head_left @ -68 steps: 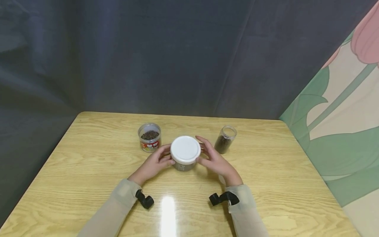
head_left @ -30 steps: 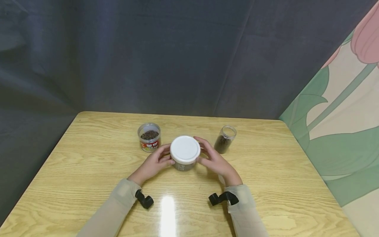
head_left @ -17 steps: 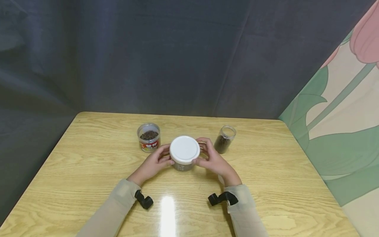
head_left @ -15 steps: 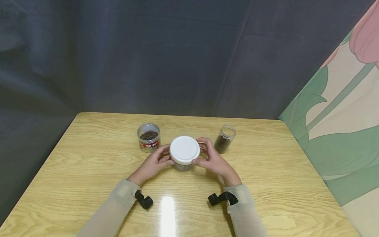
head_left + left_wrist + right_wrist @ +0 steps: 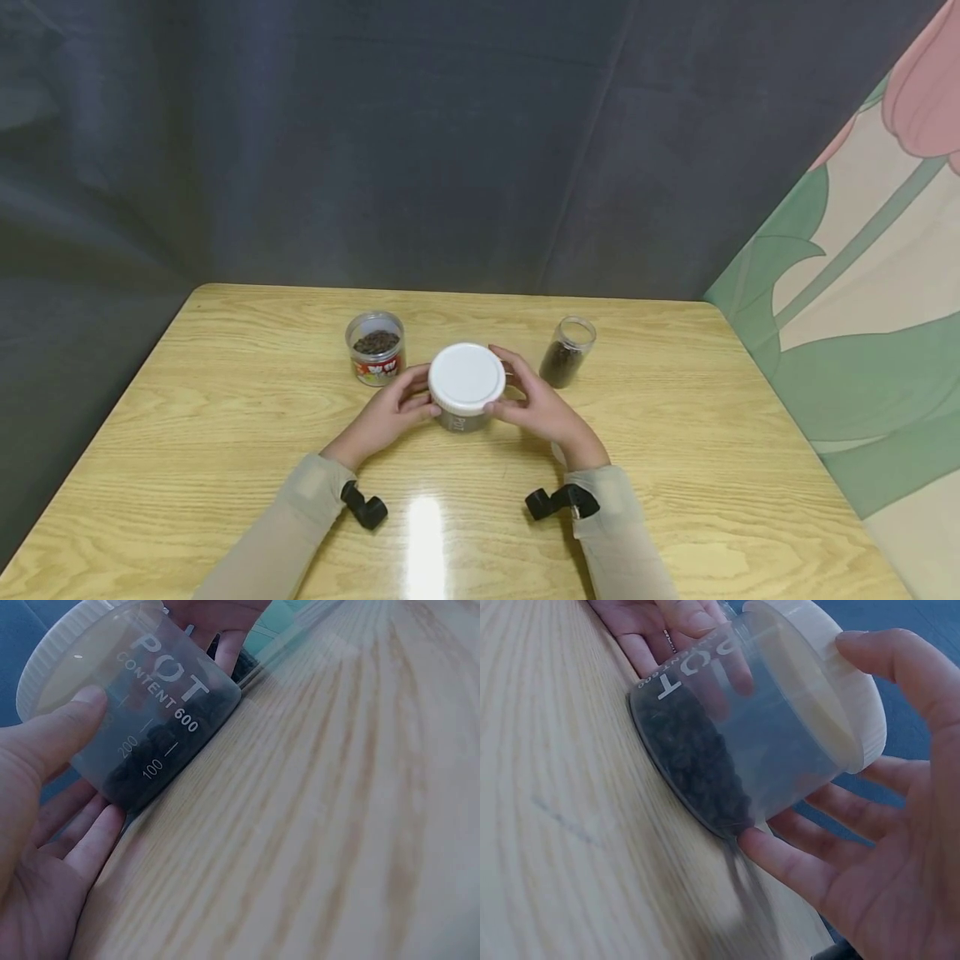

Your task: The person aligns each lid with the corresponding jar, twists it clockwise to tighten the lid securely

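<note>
A clear plastic jar [image 5: 461, 422] with a white ribbed lid [image 5: 467, 375] stands between my hands on the wooden table. Dark pellets [image 5: 690, 757] fill its lower part, and "POT" is printed on its wall. From the left, my left hand [image 5: 388, 415] holds the jar's body, thumb at the front and fingers behind. On the other side, my right hand [image 5: 542, 410] grips the lid's rim, its thumb on the ribbed edge in the right wrist view. The lower fingers of that hand lie near or against the jar's wall. The lid sits on the mouth.
Behind on the left stands a lidless clear tub [image 5: 377, 367] with a red label and brown bits inside. A narrow lidless glass jar [image 5: 564, 358], partly filled with dark grains, stands behind my right hand. A dark curtain [image 5: 420, 150] hangs beyond the table's far edge.
My right fingers drew in at the lid around half a second ago and now reach further back round it. The right thumb sits slightly further left than at first. Left hand and jar hold still.
</note>
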Tool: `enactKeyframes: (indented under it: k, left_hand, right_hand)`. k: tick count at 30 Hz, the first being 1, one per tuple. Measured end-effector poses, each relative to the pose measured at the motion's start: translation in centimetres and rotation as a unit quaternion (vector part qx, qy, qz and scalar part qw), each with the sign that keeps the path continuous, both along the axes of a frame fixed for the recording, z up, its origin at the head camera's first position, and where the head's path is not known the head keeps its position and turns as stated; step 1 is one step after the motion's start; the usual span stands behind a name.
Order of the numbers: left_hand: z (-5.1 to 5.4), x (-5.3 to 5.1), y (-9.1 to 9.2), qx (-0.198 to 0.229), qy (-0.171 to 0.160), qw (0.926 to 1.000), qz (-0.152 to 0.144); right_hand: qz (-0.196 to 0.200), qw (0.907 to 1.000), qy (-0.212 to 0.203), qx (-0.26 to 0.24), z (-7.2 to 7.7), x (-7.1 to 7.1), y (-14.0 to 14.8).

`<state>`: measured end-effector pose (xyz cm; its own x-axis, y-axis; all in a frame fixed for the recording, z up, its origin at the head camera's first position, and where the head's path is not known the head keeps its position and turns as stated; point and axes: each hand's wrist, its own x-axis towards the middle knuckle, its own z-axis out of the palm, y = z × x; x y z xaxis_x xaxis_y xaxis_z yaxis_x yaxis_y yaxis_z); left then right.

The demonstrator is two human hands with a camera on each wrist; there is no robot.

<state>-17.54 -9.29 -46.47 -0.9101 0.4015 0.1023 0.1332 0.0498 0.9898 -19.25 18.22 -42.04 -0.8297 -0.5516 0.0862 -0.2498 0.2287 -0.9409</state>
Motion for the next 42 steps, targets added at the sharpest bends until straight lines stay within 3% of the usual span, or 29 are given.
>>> enactKeyframes:
  k: [15, 30, 42]
  left_hand:
    - [-0.13, 0.01, 0.11, 0.003, 0.022, 0.9997, 0.009]
    - [-0.13, -0.22, 0.2, 0.003, 0.027, 0.9995, 0.013]
    - [0.11, -0.09, 0.32, 0.017, 0.043, 0.9989, 0.011]
  right_hand:
    - [-0.029, 0.9995, 0.005, -0.01, -0.17, 0.15, -0.92]
    - [-0.002, 0.9997, 0.02, -0.015, -0.38, -0.02, -0.23]
    - [-0.019, 0.9988, 0.043, -0.015, -0.28, 0.09, -0.76]
